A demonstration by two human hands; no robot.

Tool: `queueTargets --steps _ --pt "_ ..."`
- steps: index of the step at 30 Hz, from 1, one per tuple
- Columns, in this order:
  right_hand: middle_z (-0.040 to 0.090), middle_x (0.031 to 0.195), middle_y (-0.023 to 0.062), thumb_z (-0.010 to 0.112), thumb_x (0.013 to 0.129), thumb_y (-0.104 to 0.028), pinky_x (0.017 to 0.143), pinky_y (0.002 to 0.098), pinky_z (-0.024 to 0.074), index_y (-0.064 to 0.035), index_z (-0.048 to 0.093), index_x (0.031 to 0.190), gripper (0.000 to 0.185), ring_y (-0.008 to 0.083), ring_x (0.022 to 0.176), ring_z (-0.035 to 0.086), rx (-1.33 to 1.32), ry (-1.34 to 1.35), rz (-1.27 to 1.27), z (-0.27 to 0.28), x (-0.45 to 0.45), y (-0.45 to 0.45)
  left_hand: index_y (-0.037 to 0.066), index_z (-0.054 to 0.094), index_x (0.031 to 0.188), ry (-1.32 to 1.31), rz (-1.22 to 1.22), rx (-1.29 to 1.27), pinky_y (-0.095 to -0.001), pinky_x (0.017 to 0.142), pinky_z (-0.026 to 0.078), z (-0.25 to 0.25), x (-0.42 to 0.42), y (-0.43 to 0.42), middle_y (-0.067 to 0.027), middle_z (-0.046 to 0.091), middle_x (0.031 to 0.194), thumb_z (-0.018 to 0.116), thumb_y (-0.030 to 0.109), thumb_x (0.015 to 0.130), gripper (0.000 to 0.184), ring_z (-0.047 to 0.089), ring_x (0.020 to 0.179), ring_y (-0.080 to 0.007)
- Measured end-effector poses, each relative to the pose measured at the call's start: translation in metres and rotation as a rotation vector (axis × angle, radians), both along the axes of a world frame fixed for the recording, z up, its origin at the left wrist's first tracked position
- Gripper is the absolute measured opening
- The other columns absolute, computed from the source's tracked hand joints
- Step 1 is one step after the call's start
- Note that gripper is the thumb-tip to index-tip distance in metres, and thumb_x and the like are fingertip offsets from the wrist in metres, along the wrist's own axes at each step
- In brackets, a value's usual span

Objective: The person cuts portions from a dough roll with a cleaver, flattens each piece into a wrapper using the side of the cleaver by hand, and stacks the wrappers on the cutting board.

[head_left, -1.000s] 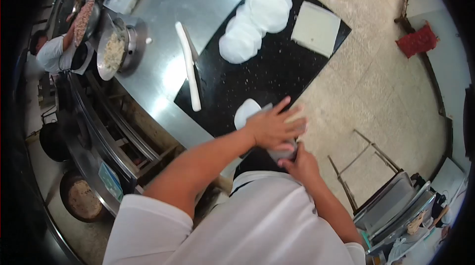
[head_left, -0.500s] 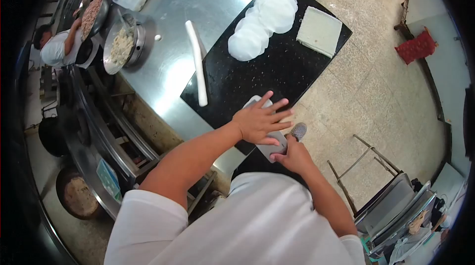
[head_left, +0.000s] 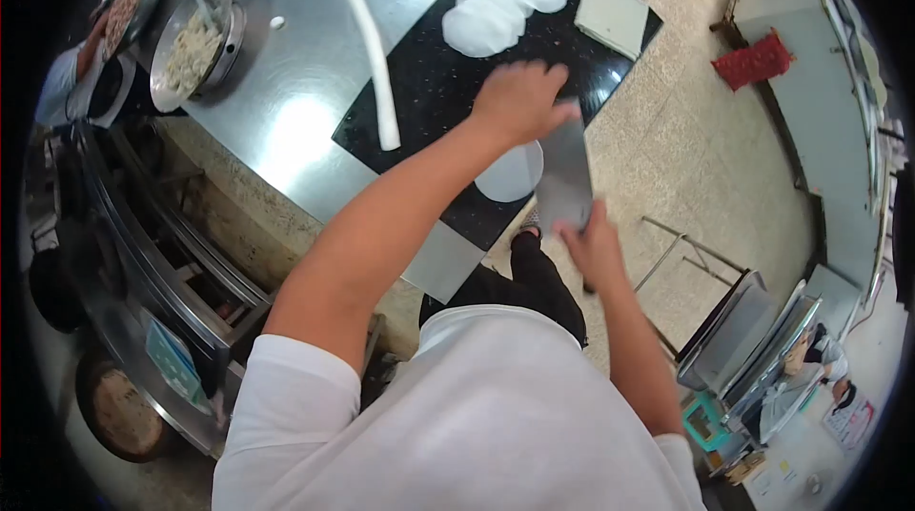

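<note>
My right hand [head_left: 593, 246] grips a cleaver [head_left: 564, 173] by its handle end, the broad blade held at the board's right edge. Close to the far end of the blade, my left hand [head_left: 519, 101] is slightly blurred, thumb and fingers apart; whether it touches the blade is unclear. Below it, a thin round dough wrapper [head_left: 510, 175] lies on the black board [head_left: 429, 96], partly covered by my left hand and wrist. Farther up the board are overlapping round wrappers [head_left: 486, 20] and a stack of square wrappers [head_left: 612, 15].
A long dough roll [head_left: 375, 68] spans the board's left edge and the steel table [head_left: 295, 63]. A small dough piece [head_left: 276, 23] sits near a bowl of pale food [head_left: 195, 53]. Another person's arm [head_left: 91, 49] is at the far left. A metal-legged stand [head_left: 686, 258] is right of me.
The cleaver has lifted and shifted right, uncovering a round wrapper. My left hand, earlier spread flat over the blade, has moved up with its fingers more curled. My head view has shifted.
</note>
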State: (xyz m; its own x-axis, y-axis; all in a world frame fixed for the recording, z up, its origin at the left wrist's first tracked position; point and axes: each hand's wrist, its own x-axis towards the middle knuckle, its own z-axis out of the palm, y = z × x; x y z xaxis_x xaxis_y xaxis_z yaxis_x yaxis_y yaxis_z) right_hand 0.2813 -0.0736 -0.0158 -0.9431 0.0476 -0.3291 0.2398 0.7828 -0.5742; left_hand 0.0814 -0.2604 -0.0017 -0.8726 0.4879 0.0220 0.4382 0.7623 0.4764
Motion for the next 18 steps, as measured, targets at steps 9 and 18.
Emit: queueTargets --steps 9,18 --pt "0.070 0.085 0.0283 0.076 0.089 -0.021 0.070 0.0529 0.0540 0.0015 0.056 0.111 0.038 0.0496 0.081 0.069 0.043 -0.162 -0.054 0.057 0.051 0.019 0.005 0.069 0.111 -0.356 0.287 0.411 -0.0427 0.076 0.057 -0.020 0.074 -0.057 -0.0184 0.073 0.090 0.076 0.030 0.089 0.034 0.073 0.084 -0.0349" --pt "0.071 0.093 0.0297 0.077 0.088 -0.021 0.079 0.0555 0.0548 0.0012 0.050 0.125 0.050 0.0504 0.090 0.069 -0.091 -0.152 0.358 -0.004 -0.083 -0.027 0.002 0.070 0.117 -0.109 0.392 0.552 -0.0338 0.069 0.055 -0.008 0.101 -0.048 -0.0153 0.073 0.094 0.072 0.015 0.093 0.026 0.072 0.078 -0.0244"
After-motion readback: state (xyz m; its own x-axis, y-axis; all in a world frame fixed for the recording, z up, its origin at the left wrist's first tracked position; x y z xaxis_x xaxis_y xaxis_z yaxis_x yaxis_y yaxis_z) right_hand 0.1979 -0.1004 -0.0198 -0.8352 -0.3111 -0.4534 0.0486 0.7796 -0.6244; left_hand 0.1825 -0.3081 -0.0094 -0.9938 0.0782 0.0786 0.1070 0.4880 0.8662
